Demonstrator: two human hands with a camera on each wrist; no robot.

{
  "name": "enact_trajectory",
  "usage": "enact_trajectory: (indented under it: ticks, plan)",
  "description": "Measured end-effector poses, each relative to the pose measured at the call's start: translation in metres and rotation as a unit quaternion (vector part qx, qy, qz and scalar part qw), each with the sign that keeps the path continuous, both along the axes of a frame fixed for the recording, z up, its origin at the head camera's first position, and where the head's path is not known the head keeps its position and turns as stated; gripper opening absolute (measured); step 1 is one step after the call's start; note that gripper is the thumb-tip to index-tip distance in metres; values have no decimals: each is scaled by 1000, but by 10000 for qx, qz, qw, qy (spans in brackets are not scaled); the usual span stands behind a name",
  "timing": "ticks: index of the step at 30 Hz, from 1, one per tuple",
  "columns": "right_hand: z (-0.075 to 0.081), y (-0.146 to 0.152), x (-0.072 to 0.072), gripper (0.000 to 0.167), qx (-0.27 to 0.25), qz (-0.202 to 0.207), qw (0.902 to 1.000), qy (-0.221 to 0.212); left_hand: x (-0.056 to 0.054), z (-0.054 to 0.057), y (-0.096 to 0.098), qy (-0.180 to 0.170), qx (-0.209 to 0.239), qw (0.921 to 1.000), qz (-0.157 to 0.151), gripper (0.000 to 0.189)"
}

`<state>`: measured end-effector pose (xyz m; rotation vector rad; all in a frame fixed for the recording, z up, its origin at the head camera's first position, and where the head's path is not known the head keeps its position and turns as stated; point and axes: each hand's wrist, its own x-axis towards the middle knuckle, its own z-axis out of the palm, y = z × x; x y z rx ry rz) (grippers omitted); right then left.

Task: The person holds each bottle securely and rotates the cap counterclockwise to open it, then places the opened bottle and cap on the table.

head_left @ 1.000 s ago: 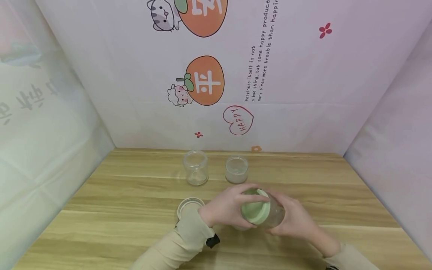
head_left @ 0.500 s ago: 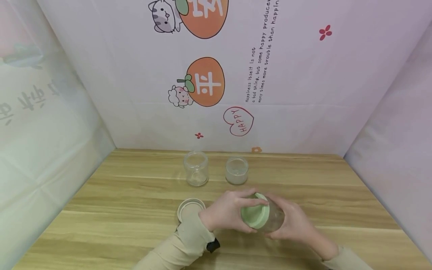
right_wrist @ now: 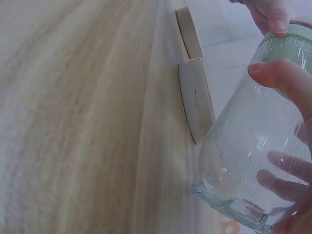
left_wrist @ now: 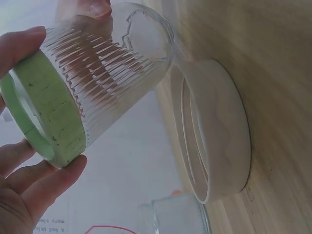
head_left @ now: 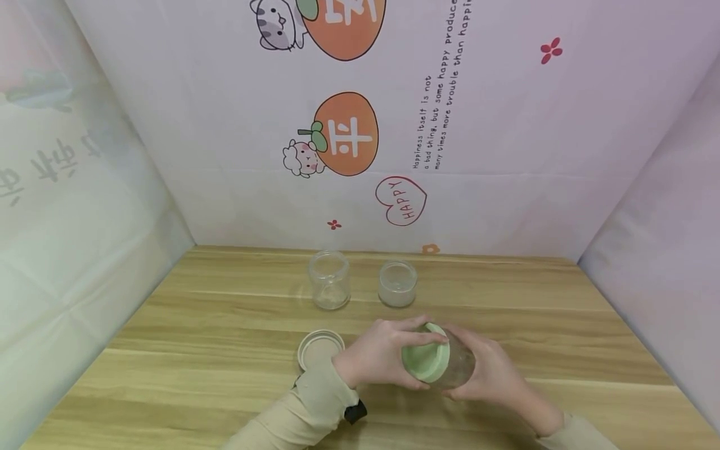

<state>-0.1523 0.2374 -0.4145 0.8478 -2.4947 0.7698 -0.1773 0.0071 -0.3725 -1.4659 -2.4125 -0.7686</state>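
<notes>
A clear ribbed glass jar [head_left: 462, 369] is held tilted over the wooden table, its green lid [head_left: 432, 362] facing left toward me. My left hand [head_left: 374, 353] grips that lid around its rim, thumb and fingers on opposite sides. My right hand [head_left: 495, 370] wraps the glass body from the right. Through the glass in the right wrist view, fingers [right_wrist: 280, 183] of the right hand show on the far side. The left wrist view has the jar's base close above a beige round lid [left_wrist: 224, 131] on the table.
Two glass jars stand at the back, a taller one [head_left: 329, 281] and a shorter one [head_left: 397, 284]. One beige lid [head_left: 322, 347] lies beside my left wrist. Two beige lids, a farther one [right_wrist: 190, 31] and a nearer one [right_wrist: 196, 97], appear in the right wrist view.
Both hands have come slightly nearer to me with the jar, and the green lid is tilted a little differently. Over the last half second hands and jar stay nearly still.
</notes>
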Motion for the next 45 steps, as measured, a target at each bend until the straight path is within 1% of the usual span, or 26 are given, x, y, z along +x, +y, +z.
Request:
enact_trajectory:
  ticks: [5, 9, 12, 14, 19, 21, 24, 26, 29, 33, 35, 36, 38, 40, 42, 43, 45]
  plan:
    - [0, 0, 1, 99, 68, -131, 9998, 141, 0, 1, 1, -23, 0, 10000, 8, 68]
    - [0, 0, 1, 98, 112, -272, 9992, 267, 0, 1, 2, -261, 100, 9996, -9, 69]
    - [-1, -1, 2, 98, 124, -352, 9988, 313, -1, 1, 3, -382, 163, 9991, 38, 71]
    - [-1, -1, 1, 97, 150, -416, 9980, 441, 0, 0, 4, -465, 250, 9986, 82, 72]
    - [-2, 0, -1, 98, 299, -677, 9924, 986, 1, -2, 7, -585, 600, 9959, 332, 73]
    - [-1, 0, -1, 98, 338, -737, 9906, 1099, 2, -3, 8, -554, 662, 9951, 482, 74]
    - [-1, 0, -1, 99, 355, -748, 9898, 1156, 4, -5, 8, -510, 618, 9945, 679, 77]
    - [0, 1, -1, 99, 366, -745, 9896, 1171, 5, -5, 8, -504, 530, 9944, 757, 79]
    - [0, 2, -1, 100, 411, -743, 9889, 1220, 6, -5, 7, -550, 386, 9948, 760, 84]
    - [1, 3, -1, 100, 430, -661, 9884, 1301, 6, -3, 4, -665, 208, 9960, 566, 89]
    - [1, 3, 0, 100, 428, -611, 9885, 1317, 5, -3, 1, -587, 174, 9973, 395, 88]
    - [1, 3, 0, 100, 423, -587, 9887, 1316, 5, -3, 0, -474, 169, 9984, 276, 87]
    - [2, 3, 1, 100, 419, -573, 9889, 1306, 5, -2, -3, -55, 164, 9998, -7, 84]
    - [3, 2, 1, 100, 418, -573, 9894, 1271, 4, -2, -4, 396, 180, 9986, -295, 81]
    - [3, 2, 2, 100, 414, -554, 9899, 1235, 3, -1, -6, 752, 124, 9958, -514, 79]
    - [2, 2, 3, 100, 406, -539, 9906, 1189, 3, -1, -6, 874, 93, 9942, -614, 79]
    - [2, 2, 4, 102, 393, -499, 9919, 1102, 2, 0, -7, 931, 16, 9927, -767, 77]
